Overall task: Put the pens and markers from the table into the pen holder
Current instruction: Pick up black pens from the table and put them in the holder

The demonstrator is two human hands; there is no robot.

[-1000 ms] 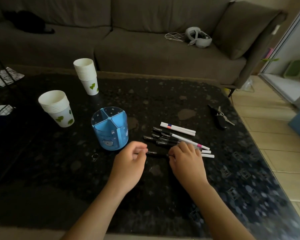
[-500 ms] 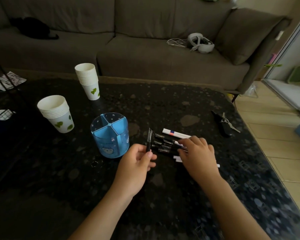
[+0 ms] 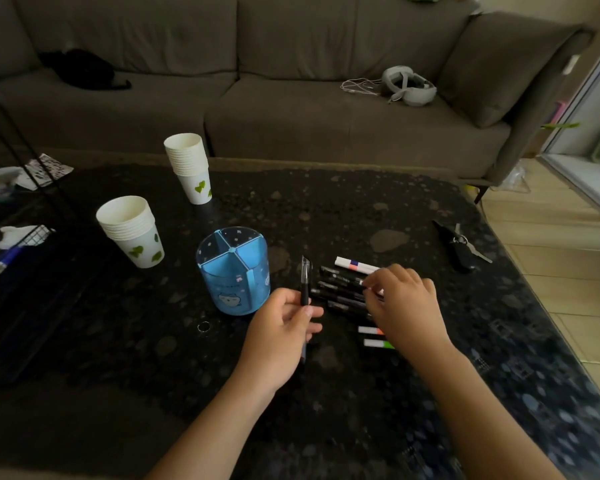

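Observation:
A round blue pen holder (image 3: 234, 271) with divided compartments stands on the dark table (image 3: 326, 209). Just right of it my left hand (image 3: 281, 332) holds a black pen (image 3: 305, 282) upright, tip end up. A row of black pens (image 3: 340, 289) and white markers (image 3: 355, 265) lies to the right. My right hand (image 3: 400, 308) rests over that row, fingertips pinching at one pen or marker; I cannot tell whether it is lifted. Two more white markers (image 3: 373, 336) lie beside the right wrist.
Two stacks of white paper cups (image 3: 132, 232) (image 3: 189, 166) stand left of and behind the holder. A small ring (image 3: 203, 326) lies in front of it. Keys (image 3: 459, 245) sit at the table's right side. A sofa with a headset (image 3: 407, 85) runs along the far edge.
My left hand took a black pen from the row and turned it upright beside the holder. My right hand slid back over the row of pens.

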